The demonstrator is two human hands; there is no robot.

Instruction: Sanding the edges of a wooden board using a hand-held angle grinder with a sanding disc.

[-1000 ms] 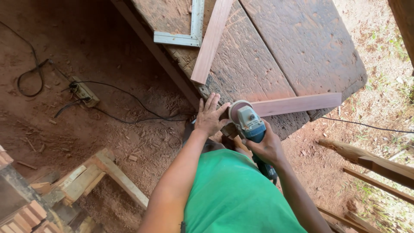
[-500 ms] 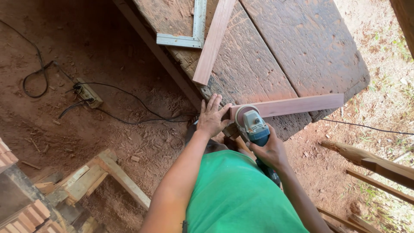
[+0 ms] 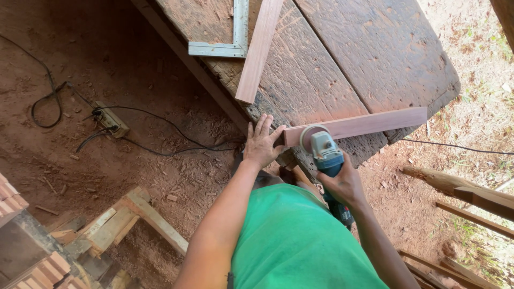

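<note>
While my left hand (image 3: 262,143) presses flat on the near end of the wood strip (image 3: 356,126) across the workbench (image 3: 342,64), my right hand (image 3: 342,184) grips the blue grinder (image 3: 324,152). Its disc meets that end; sanding looks barely begun, I judge.

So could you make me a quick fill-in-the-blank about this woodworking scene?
1. The right hand grips a blue ___ grinder.
2. The left hand presses the long reddish wooden strip against the worn ___ bench.
3. A metal ___ square lies on the bench.

Missing: angle; wooden; carpenter's
</note>
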